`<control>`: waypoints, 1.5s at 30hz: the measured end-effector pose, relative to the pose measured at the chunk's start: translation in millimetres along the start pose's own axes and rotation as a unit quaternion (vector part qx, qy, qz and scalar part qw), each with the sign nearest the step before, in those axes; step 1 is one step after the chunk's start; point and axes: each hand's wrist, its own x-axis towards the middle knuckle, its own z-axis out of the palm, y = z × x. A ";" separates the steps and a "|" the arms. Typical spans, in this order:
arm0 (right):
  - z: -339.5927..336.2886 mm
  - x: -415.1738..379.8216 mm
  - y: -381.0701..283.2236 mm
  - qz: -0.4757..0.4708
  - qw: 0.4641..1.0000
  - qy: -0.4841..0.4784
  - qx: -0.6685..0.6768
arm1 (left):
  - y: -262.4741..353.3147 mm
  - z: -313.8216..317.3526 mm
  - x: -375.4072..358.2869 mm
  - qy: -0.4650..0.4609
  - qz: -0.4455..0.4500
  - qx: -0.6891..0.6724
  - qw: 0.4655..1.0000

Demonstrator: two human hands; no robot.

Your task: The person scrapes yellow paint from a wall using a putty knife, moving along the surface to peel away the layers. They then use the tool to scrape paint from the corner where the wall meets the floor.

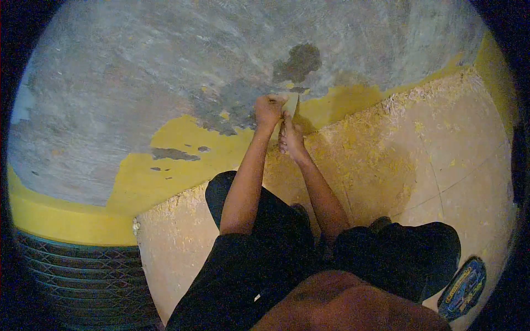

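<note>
My right hand (292,139) is closed around the lower end of what looks like a paint scraper (293,103). Its pale, wide blade points up against the wall. My left hand (268,112) is curled at the blade's left side, its fingers pinching the edge. Around the blade the wall (221,55) is bare grey, with darker patches. Yellow paint (185,138) remains in a ragged band low on the wall. Part of the scraper is covered by my fingers.
Yellow flakes and crumbs lie on the tiled floor (441,176), thickest along the wall's foot. At lower left is a dark patterned grille or stacked surface (83,281). A dark oval object with a printed design (462,288) lies on the floor at lower right, beside my knee.
</note>
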 end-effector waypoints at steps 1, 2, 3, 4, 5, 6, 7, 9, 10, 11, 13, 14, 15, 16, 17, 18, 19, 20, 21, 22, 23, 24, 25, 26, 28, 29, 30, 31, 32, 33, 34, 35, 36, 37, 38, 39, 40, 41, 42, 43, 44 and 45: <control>-3.9 0.9 -2.4 0.047 0.999 -0.008 0.008 | 3.9 -1.9 -2.7 0.025 0.037 -0.005 0.999; -9.1 0.8 -4.8 0.047 0.999 -0.008 0.007 | 8.9 -1.9 -4.2 0.025 0.036 -0.006 0.999; -15.4 1.9 -7.5 0.059 0.998 -0.035 0.007 | 8.9 1.2 -3.2 0.029 0.017 0.039 0.999; -18.6 3.6 -8.6 0.070 0.996 -0.062 0.006 | 8.3 2.9 -2.4 0.033 -0.003 0.082 0.996; -19.6 6.1 -8.5 0.072 0.996 -0.061 0.002 | 6.6 3.7 -2.7 0.034 -0.005 0.079 0.996; -18.6 6.0 -13.3 0.064 0.997 -0.037 -0.027 | 7.4 4.3 -3.7 0.041 0.013 0.056 0.997; -18.2 5.4 -17.8 0.056 0.997 -0.013 -0.055 | 8.1 5.0 -4.8 0.048 0.031 0.033 0.998; -23.0 7.4 -34.6 0.056 0.994 -0.008 -0.096 | 13.7 8.7 -1.7 0.068 0.027 -0.008 0.997; -25.3 5.5 -41.8 0.054 0.990 -0.004 -0.132 | 17.5 10.9 -1.1 0.087 0.027 -0.046 0.995; -27.6 2.7 -46.2 0.053 0.990 -0.001 -0.131 | 20.9 13.1 -3.8 0.083 0.027 -0.048 0.995; -29.6 2.9 -56.8 -0.006 0.978 0.005 -0.208 | 27.7 15.0 -7.5 0.091 -0.017 -0.095 0.991; -28.7 5.9 -62.5 -0.006 0.978 0.005 -0.210 | 31.0 14.4 -4.9 0.093 -0.017 -0.097 0.991; -23.9 8.5 -75.1 -0.123 0.964 0.015 -0.235 | 39.3 11.3 -2.6 0.107 -0.008 -0.108 0.988; -17.9 9.3 -91.6 -0.238 0.936 0.026 -0.258 | 50.3 8.1 -0.8 0.121 0.001 -0.120 0.985; -6.8 6.3 -122.3 -0.233 0.910 0.022 -0.343 | 66.3 -3.2 2.5 0.129 -0.008 -0.152 0.980; 5.6 -2.7 -151.4 -0.224 0.877 0.018 -0.424 | 82.0 -18.8 3.9 0.136 -0.018 -0.183 0.974; 17.7 -14.1 -166.3 -0.220 0.878 0.022 -0.425 | 95.0 -30.4 1.7 0.132 -0.021 -0.183 0.974; 33.4 -23.8 -180.3 -0.295 0.858 -0.021 -0.419 | 108.0 -42.1 -0.4 0.134 -0.023 -0.306 0.942; 42.9 -27.8 -187.9 -0.371 0.830 -0.066 -0.411 | 114.4 -51.8 -1.7 0.137 -0.022 -0.425 0.895; 44.4 -28.7 -185.4 -0.372 0.828 -0.069 -0.414 | 113.4 -60.3 -4.7 0.140 -0.021 -0.427 0.893; 45.0 -31.2 -178.3 -0.387 0.839 -0.026 -0.381 | 111.7 -69.0 -9.1 0.094 -0.020 -0.388 0.917; 42.9 -28.5 -167.3 -0.400 0.848 0.018 -0.346 | 109.7 -76.1 -11.7 0.048 -0.019 -0.345 0.937; 28.0 -12.8 -142.1 -0.234 0.952 -0.020 -0.198 | 100.6 -77.2 -9.2 0.016 -0.030 -0.314 0.949; 16.5 -5.8 -122.7 -0.235 0.952 -0.022 -0.195 | 89.4 -75.9 -7.0 0.016 -0.029 -0.311 0.950; -6.1 -3.2 -81.4 -0.083 0.967 -0.030 0.241 | 68.4 -71.3 -6.2 -0.138 -0.030 -0.094 0.986; -19.5 3.9 -55.5 -0.083 0.966 -0.028 0.242 | 67.2 -67.4 -9.9 -0.140 -0.030 -0.093 0.985; -32.3 12.2 -28.9 -0.049 0.968 -0.023 0.244 | 69.5 -59.9 -15.8 -0.216 -0.067 0.038 0.973; -40.9 19.5 -8.5 -0.015 0.969 -0.019 0.245 | 70.5 -50.8 -20.0 -0.286 -0.102 0.169 0.938; -42.6 22.9 4.5 -0.015 0.969 -0.020 0.245 | 58.0 -33.8 -18.8 -0.285 -0.102 0.170 0.938; -40.6 25.7 13.9 0.025 0.985 0.028 0.169 | 34.7 -10.4 -13.2 -0.243 0.014 0.166 0.956; -39.2 29.3 21.2 0.064 0.991 0.075 0.091 | 19.4 7.2 -9.0 -0.197 0.131 0.160 0.958; -40.9 34.8 27.6 0.064 0.991 0.074 0.088 | 15.6 19.4 -7.7 -0.194 0.130 0.158 0.959; -41.3 36.9 28.1 0.062 0.993 0.063 0.078 | 18.8 29.2 -7.7 -0.134 0.122 0.157 0.971; -44.6 38.6 27.4 0.060 0.994 0.053 0.069 | 20.7 36.3 -7.2 -0.074 0.114 0.155 0.979; -50.4 38.4 27.2 0.059 0.994 0.056 0.068 | 20.7 40.7 -7.0 -0.075 0.116 0.152 0.979; -50.3 29.3 17.6 0.057 0.996 0.013 0.070 | 31.4 39.4 -9.6 -0.066 0.071 0.132 0.987; -49.7 23.0 9.7 0.056 0.995 -0.030 0.074 | 33.6 40.7 -9.4 -0.057 0.025 0.114 0.992; -48.3 17.6 1.9 0.056 0.995 -0.029 0.077 | 34.8 40.3 -8.7 -0.059 0.025 0.116 0.991; -51.7 16.7 1.8 0.074 0.995 -0.021 0.066 | 32.1 39.8 -7.7 -0.050 0.028 0.134 0.989; -52.8 15.2 0.8 0.092 0.994 -0.014 0.054 | 29.5 40.0 -6.8 -0.041 0.033 0.152 0.987; -52.6 17.4 4.8 0.093 0.994 -0.012 0.056 | 26.9 41.1 -7.1 -0.043 0.033 0.153 0.987; -57.9 28.9 19.1 0.069 0.997 -0.014 0.043 | 30.9 39.9 -9.0 -0.044 0.045 0.155 0.986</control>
